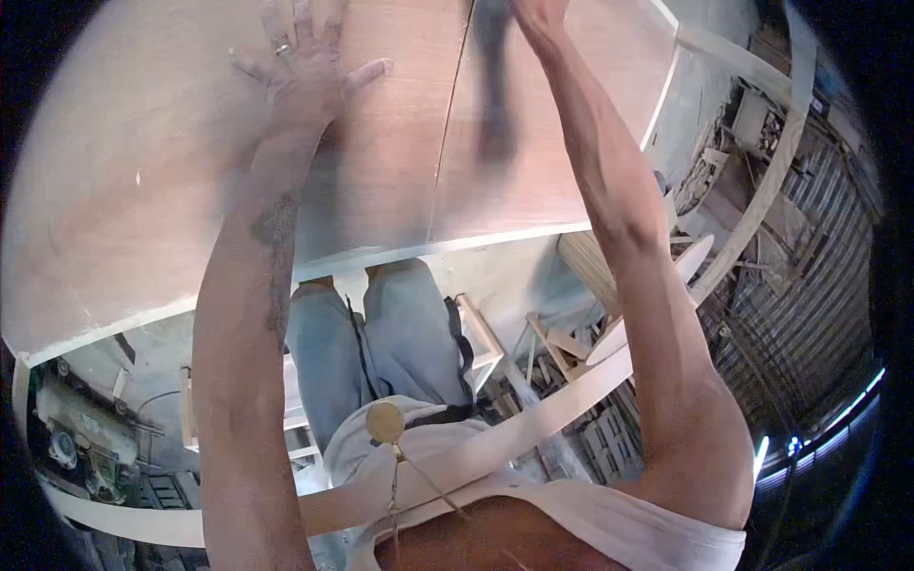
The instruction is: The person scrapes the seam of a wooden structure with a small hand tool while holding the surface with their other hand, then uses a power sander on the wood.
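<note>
My left hand lies palm down on a broad reddish-brown wooden panel, fingers spread, with a ring on one finger; the fingertips run up to the top of the view. A thin dark seam line runs up the panel to the right of this hand. My right hand is at the top edge over the panel, mostly cut off, its fingers out of view. Beside it a long dark shape is smeared by motion, and I cannot tell whether my right hand holds it.
A pale edge strip borders the panel on my side. Below it are my legs in light trousers. Wood offcuts lie on the floor to the right, near corrugated sheeting. Machinery stands at lower left.
</note>
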`<state>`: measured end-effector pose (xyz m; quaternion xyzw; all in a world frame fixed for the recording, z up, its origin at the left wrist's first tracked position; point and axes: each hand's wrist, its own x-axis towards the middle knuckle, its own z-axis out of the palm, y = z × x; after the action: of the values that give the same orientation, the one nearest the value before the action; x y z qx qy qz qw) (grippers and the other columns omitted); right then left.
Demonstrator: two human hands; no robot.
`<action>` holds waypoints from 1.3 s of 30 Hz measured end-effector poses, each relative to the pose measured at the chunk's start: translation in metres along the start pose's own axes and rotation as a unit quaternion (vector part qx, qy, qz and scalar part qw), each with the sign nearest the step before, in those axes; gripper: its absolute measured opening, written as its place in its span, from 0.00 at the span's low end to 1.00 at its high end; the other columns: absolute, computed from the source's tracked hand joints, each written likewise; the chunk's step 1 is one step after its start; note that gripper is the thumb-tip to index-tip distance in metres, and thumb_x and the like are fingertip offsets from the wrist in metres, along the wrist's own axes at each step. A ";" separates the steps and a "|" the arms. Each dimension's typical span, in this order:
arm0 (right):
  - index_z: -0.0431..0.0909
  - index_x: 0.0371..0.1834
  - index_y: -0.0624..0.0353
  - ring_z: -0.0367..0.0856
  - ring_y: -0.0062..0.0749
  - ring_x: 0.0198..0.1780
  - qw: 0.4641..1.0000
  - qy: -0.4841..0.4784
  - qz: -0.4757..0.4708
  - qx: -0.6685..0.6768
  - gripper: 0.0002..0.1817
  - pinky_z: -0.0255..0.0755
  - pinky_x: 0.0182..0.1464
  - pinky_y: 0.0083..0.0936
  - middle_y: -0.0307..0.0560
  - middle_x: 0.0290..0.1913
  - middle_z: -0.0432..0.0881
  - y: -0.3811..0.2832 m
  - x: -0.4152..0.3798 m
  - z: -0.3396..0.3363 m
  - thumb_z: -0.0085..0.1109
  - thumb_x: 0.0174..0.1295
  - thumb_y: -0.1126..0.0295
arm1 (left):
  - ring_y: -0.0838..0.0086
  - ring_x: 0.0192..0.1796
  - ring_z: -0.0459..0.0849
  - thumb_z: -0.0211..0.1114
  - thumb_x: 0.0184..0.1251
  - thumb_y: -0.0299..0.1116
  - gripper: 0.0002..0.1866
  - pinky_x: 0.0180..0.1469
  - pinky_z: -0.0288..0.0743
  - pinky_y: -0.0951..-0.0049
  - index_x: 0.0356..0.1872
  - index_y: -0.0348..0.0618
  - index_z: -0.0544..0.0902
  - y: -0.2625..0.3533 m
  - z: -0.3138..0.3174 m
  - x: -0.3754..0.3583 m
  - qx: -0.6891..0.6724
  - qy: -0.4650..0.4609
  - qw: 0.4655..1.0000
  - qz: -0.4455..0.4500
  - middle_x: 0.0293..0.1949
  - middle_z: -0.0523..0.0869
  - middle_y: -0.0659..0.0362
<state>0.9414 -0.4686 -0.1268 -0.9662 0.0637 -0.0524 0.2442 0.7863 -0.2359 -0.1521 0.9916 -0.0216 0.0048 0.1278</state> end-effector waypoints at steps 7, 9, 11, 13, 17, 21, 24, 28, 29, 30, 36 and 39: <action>0.76 0.36 0.66 0.81 0.55 0.28 0.971 -0.199 0.134 0.019 0.18 0.73 0.34 0.44 0.65 0.27 0.78 0.043 -0.194 -0.073 0.48 0.72 0.60 | 0.41 0.78 0.33 0.56 0.53 0.77 0.54 0.60 0.33 0.12 0.78 0.65 0.48 -0.012 0.016 -0.001 -0.057 0.035 0.997 0.029 0.79 0.39 0.53; 0.73 0.35 0.66 0.78 0.35 0.20 0.945 -0.259 0.181 0.082 0.20 0.71 0.23 0.31 0.50 0.21 0.75 0.028 -0.216 -0.096 0.47 0.74 0.56 | 0.43 0.78 0.33 0.57 0.53 0.76 0.54 0.61 0.33 0.14 0.78 0.65 0.47 -0.010 0.014 -0.005 -0.050 0.036 0.998 0.029 0.79 0.39 0.53; 0.72 0.35 0.66 0.76 0.24 0.16 0.921 -0.308 0.213 0.110 0.22 0.70 0.17 0.24 0.42 0.18 0.72 0.020 -0.237 -0.110 0.46 0.74 0.55 | 0.46 0.79 0.35 0.57 0.53 0.76 0.54 0.63 0.32 0.16 0.78 0.65 0.47 -0.016 0.024 -0.013 -0.072 0.041 0.995 0.046 0.79 0.39 0.54; 0.72 0.35 0.66 0.74 0.23 0.16 0.908 -0.347 0.213 0.099 0.22 0.70 0.17 0.23 0.40 0.18 0.71 0.019 -0.243 -0.117 0.47 0.74 0.55 | 0.55 0.80 0.35 0.58 0.53 0.74 0.53 0.66 0.34 0.19 0.78 0.66 0.48 -0.020 0.014 -0.038 -0.045 -0.025 0.993 0.108 0.80 0.41 0.58; 0.74 0.39 0.67 0.74 0.23 0.19 0.918 -0.347 0.182 0.058 0.20 0.71 0.21 0.26 0.41 0.20 0.73 0.034 -0.262 -0.103 0.48 0.73 0.57 | 0.55 0.80 0.35 0.61 0.50 0.74 0.56 0.66 0.27 0.19 0.78 0.68 0.46 -0.003 -0.040 -0.060 0.102 -0.321 0.939 0.074 0.80 0.38 0.60; 0.73 0.38 0.67 0.77 0.40 0.21 0.943 -0.325 0.069 -0.001 0.17 0.71 0.27 0.36 0.53 0.22 0.77 0.034 -0.264 -0.090 0.50 0.71 0.60 | 0.64 0.81 0.37 0.61 0.52 0.71 0.54 0.69 0.30 0.24 0.78 0.70 0.44 0.002 -0.047 -0.067 0.066 -0.279 0.957 0.044 0.80 0.39 0.68; 0.73 0.35 0.67 0.78 0.60 0.28 0.961 -0.277 0.003 0.012 0.14 0.70 0.32 0.44 0.66 0.27 0.78 -0.008 -0.240 -0.099 0.54 0.68 0.64 | 0.66 0.81 0.37 0.62 0.50 0.72 0.55 0.70 0.30 0.24 0.77 0.73 0.43 -0.002 -0.042 -0.066 0.063 -0.266 0.961 0.030 0.80 0.39 0.69; 0.75 0.29 0.68 0.79 0.61 0.27 0.964 -0.243 -0.035 -0.106 0.15 0.69 0.31 0.46 0.66 0.23 0.77 -0.013 -0.197 -0.086 0.54 0.67 0.65 | 0.67 0.80 0.35 0.65 0.47 0.71 0.57 0.70 0.31 0.23 0.77 0.76 0.42 0.006 -0.054 -0.064 0.067 -0.308 0.949 0.014 0.80 0.37 0.71; 0.75 0.28 0.68 0.79 0.61 0.27 0.962 -0.241 -0.063 -0.109 0.14 0.70 0.31 0.46 0.67 0.23 0.77 -0.009 -0.188 -0.081 0.54 0.66 0.66 | 0.67 0.80 0.35 0.66 0.46 0.71 0.58 0.69 0.32 0.22 0.77 0.76 0.42 0.006 -0.058 -0.061 0.072 -0.334 0.940 0.007 0.80 0.37 0.72; 0.75 0.27 0.68 0.79 0.62 0.27 0.960 -0.242 -0.087 -0.111 0.14 0.70 0.32 0.46 0.67 0.23 0.77 -0.012 -0.181 -0.078 0.54 0.65 0.66 | 0.67 0.80 0.34 0.67 0.45 0.70 0.59 0.69 0.32 0.22 0.77 0.76 0.42 0.003 -0.052 -0.064 0.059 -0.310 0.949 0.009 0.80 0.37 0.72; 0.77 0.24 0.67 0.80 0.63 0.29 0.937 -0.272 -0.148 -0.161 0.15 0.72 0.32 0.46 0.68 0.24 0.78 -0.013 -0.168 -0.073 0.56 0.62 0.66 | 0.66 0.80 0.34 0.70 0.44 0.68 0.61 0.68 0.34 0.20 0.77 0.74 0.41 0.004 -0.051 -0.065 0.023 -0.304 0.952 0.006 0.79 0.37 0.71; 0.77 0.22 0.68 0.80 0.63 0.28 0.937 -0.272 -0.151 -0.160 0.17 0.72 0.32 0.46 0.68 0.23 0.77 -0.014 -0.162 -0.068 0.57 0.63 0.65 | 0.65 0.80 0.34 0.70 0.44 0.68 0.61 0.68 0.36 0.20 0.77 0.73 0.41 0.003 -0.053 -0.063 0.026 -0.308 0.951 0.007 0.79 0.36 0.70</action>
<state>0.7744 -0.4642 -0.0718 -0.9681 -0.1439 0.1873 0.0835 0.7231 -0.2225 -0.1014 0.9477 -0.0662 -0.2993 0.0887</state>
